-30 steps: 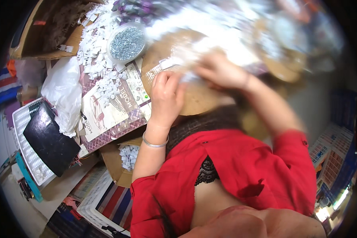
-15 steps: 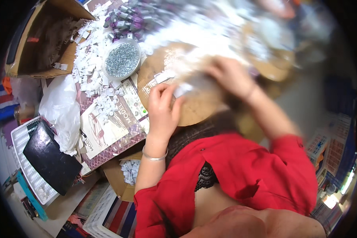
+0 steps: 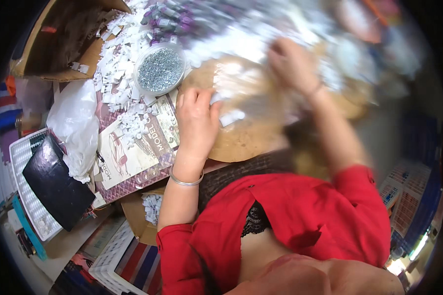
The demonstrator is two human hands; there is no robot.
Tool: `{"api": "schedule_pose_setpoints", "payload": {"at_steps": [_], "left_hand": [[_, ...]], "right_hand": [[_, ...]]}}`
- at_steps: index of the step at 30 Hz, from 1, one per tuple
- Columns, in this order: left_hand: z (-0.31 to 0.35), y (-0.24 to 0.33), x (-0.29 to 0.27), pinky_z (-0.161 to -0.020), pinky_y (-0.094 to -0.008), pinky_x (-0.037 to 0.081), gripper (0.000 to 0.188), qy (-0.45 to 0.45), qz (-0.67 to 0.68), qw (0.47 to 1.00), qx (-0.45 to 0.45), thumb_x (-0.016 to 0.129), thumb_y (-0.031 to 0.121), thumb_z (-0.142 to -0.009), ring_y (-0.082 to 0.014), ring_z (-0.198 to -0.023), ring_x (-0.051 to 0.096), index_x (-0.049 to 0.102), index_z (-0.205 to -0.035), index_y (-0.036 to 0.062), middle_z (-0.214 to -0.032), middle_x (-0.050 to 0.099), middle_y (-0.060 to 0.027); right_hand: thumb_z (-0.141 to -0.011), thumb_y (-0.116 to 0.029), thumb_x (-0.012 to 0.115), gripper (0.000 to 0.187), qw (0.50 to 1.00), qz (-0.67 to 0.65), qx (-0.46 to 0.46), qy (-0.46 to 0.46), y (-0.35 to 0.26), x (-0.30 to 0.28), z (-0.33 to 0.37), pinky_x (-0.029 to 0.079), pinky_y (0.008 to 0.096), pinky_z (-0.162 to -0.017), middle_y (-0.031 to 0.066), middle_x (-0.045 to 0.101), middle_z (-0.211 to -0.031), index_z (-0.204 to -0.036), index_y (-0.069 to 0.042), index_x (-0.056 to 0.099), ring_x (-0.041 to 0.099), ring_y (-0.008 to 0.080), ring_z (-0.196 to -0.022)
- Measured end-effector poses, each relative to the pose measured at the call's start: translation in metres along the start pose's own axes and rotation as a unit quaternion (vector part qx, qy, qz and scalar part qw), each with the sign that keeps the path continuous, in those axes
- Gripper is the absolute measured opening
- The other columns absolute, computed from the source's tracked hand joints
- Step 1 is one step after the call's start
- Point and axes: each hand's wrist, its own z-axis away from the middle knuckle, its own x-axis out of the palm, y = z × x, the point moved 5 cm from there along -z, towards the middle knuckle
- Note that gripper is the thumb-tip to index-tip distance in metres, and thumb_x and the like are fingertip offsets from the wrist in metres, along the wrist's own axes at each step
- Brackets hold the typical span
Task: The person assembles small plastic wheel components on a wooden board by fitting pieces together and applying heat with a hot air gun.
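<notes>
My left hand, with a silver bangle at the wrist, is at the left edge of a round brown board. Its fingers are curled, and a small white plastic piece shows between thumb and fingertips. A white block lies on the board beside that thumb. Farther right, my right hand is over the board's far right side, its fingers smeared by motion. Small pale pieces are spread between my hands. A round tub of small metal screws stands just beyond my left hand.
White plastic parts are heaped left of the tub, with grey and purple parts behind it. An open cardboard box stands at the far left. A white plastic bag and a black sheet on a white basket lie nearer.
My right hand has moved away from my left, farther out and slightly right. My left hand's fingers have drawn closer together. The whole view has shifted slightly.
</notes>
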Motion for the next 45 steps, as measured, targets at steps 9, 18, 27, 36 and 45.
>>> {"api": "schedule_pose_setpoints", "payload": {"at_steps": [9,18,27,36,45], "left_hand": [[-0.001,0.000,0.008,-0.074,-0.0413,0.047,0.024,0.016,0.008,1.000,0.022,0.076,0.009,-0.079,-0.0328,-0.084,0.057,0.068,-0.100,0.0021,-0.089,0.057,-0.0142],[0.002,-0.003,0.007,-0.075,-0.0423,0.047,0.024,0.028,0.028,0.999,0.023,0.076,0.007,-0.077,-0.0338,-0.084,0.058,0.068,-0.099,0.0016,-0.090,0.058,-0.0142],[0.004,-0.003,0.009,-0.075,-0.0421,0.047,0.022,0.037,0.020,0.999,0.020,0.076,0.008,-0.078,-0.0330,-0.083,0.058,0.068,-0.097,0.0017,-0.089,0.057,-0.0139],[0.003,-0.003,0.012,-0.073,-0.0420,0.046,0.022,0.039,0.016,0.999,0.022,0.076,0.008,-0.077,-0.0330,-0.081,0.057,0.067,-0.096,0.0015,-0.087,0.056,-0.0141],[0.004,-0.002,0.009,-0.074,-0.0419,0.046,0.022,0.040,0.006,0.999,0.028,0.076,0.010,-0.078,-0.0328,-0.081,0.057,0.068,-0.097,0.0026,-0.087,0.056,-0.0131]], "right_hand": [[-0.089,-0.020,0.065,0.021,0.978,-0.143,-0.096,-0.116,-0.065,0.045,0.022,0.053,0.0429,-0.074,0.0188,0.068,-0.088,-0.095,-0.001,0.070,0.065,0.0381,-0.083],[-0.088,-0.022,0.066,0.020,0.968,-0.130,-0.012,-0.215,-0.068,0.052,0.013,0.052,0.0463,-0.070,0.0187,0.068,-0.077,-0.087,-0.001,0.068,0.066,0.0378,-0.077],[-0.087,-0.024,0.068,0.019,0.993,-0.057,-0.067,-0.076,-0.068,0.044,0.035,0.053,0.0430,-0.068,0.0117,0.062,-0.083,-0.083,-0.006,0.067,0.065,0.0335,-0.076],[-0.082,-0.018,0.071,0.016,0.983,-0.147,-0.015,-0.106,-0.065,0.037,0.026,0.052,0.0367,-0.061,0.0113,0.065,-0.075,-0.081,-0.001,0.070,0.065,0.0279,-0.067],[-0.082,-0.023,0.071,0.023,0.953,-0.161,0.100,-0.237,-0.061,0.041,0.005,0.054,0.0360,-0.067,0.0163,0.069,-0.074,-0.083,0.000,0.072,0.068,0.0285,-0.069]]}}
